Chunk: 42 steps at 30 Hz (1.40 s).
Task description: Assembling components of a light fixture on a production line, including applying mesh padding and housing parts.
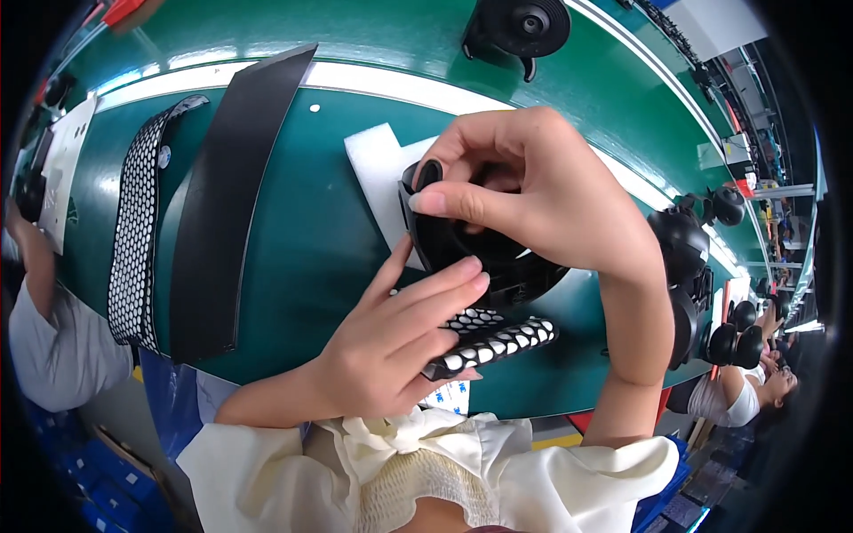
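A glossy black rounded part [524, 277] rests in front of me, tilted against white foam [375, 164]. Over it, my right hand [555, 200] is closed, thumb and fingers pinching a small black oval piece [430, 172] at the part's left rim. The right fingertips behind the rim are partly hidden. My left hand [391, 351] steadies the part's near side with its fingertips. Between its lower fingers and thumb it also holds a bent black strip covered in white dots [498, 348]. Part of that strip is hidden by the hand.
To the left lie a long black sheet [233, 204] and another white-dotted strip [138, 231] on the green table [306, 258]. Beyond the pale rail sits a black round part [524, 27]. Black parts [682, 249] stand at right. Other people sit at both sides.
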### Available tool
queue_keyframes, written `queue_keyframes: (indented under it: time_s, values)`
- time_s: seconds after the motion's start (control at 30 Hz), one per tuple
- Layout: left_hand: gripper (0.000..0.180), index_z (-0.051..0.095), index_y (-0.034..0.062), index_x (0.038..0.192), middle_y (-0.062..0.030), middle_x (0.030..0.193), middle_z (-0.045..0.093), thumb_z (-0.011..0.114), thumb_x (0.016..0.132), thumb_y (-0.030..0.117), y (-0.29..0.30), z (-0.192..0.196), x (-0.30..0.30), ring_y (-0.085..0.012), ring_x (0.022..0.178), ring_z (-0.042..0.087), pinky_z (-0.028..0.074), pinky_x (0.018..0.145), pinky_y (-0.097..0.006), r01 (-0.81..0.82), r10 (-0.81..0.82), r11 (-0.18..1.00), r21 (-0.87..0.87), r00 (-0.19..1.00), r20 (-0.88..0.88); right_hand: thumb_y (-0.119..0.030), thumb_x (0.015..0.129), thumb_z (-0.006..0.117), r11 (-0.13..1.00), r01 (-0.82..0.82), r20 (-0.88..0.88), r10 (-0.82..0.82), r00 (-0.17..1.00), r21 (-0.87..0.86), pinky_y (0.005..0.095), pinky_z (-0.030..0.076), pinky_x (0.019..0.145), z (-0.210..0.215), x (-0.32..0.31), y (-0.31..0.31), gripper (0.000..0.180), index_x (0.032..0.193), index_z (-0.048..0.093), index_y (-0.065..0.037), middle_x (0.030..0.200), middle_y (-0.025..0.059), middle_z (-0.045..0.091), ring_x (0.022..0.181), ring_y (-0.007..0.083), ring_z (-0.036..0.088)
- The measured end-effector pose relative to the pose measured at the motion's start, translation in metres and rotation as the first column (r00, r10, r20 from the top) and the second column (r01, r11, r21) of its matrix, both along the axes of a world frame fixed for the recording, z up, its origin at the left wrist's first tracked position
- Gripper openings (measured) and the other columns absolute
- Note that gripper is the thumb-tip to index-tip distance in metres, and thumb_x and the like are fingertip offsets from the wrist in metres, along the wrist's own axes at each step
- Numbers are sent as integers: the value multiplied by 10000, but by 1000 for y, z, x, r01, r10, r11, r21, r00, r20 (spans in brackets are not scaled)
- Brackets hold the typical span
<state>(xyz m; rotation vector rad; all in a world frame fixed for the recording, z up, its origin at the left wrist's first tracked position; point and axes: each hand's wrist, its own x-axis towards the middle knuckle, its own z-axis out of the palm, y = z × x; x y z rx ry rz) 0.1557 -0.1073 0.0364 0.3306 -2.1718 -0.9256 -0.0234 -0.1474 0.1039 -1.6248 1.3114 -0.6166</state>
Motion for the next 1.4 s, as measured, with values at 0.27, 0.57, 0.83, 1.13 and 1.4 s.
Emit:
queue_keyframes:
  time_s: [0.27,0.57,0.83,1.13,1.4]
  values:
    - [157,557,-21,812,-77,668,614,656,731,72,13,-4,15,-64,550,568,428,501,-183,-217,373,831,512,901,-223,-335,618,723,824,15,-43,-47,998,-567,252,444,642,10,-3,73,539,941,587,74,816,135,621,702,195,581]
    - [192,571,0,882,-85,753,637,668,718,24,11,3,15,-107,625,611,457,540,-205,-111,196,890,441,969,-152,-64,675,683,841,70,84,-30,996,-536,293,367,522,-21,10,81,139,740,578,1,628,89,508,567,212,481]
    - [192,605,2,841,-127,740,636,673,662,-14,8,3,13,-210,591,630,466,509,-232,-158,192,967,199,968,-161,-120,507,579,574,-268,-400,-115,909,-774,286,308,543,3,9,89,344,829,597,1,757,51,500,654,171,453]
    - [120,551,6,815,-72,614,569,622,761,87,1,10,10,-154,591,595,436,553,-238,-66,-211,662,747,939,271,-72,496,610,559,-95,-189,-114,975,-824,254,389,532,-28,-5,105,328,812,619,10,716,62,549,601,166,504]
    - [107,579,15,805,-199,1338,186,631,716,-13,3,-29,16,-332,1261,239,250,1015,-435,492,-246,492,719,870,-427,129,691,572,899,236,72,-226,972,-370,154,354,584,-16,10,80,439,1100,434,48,775,56,579,667,54,495]
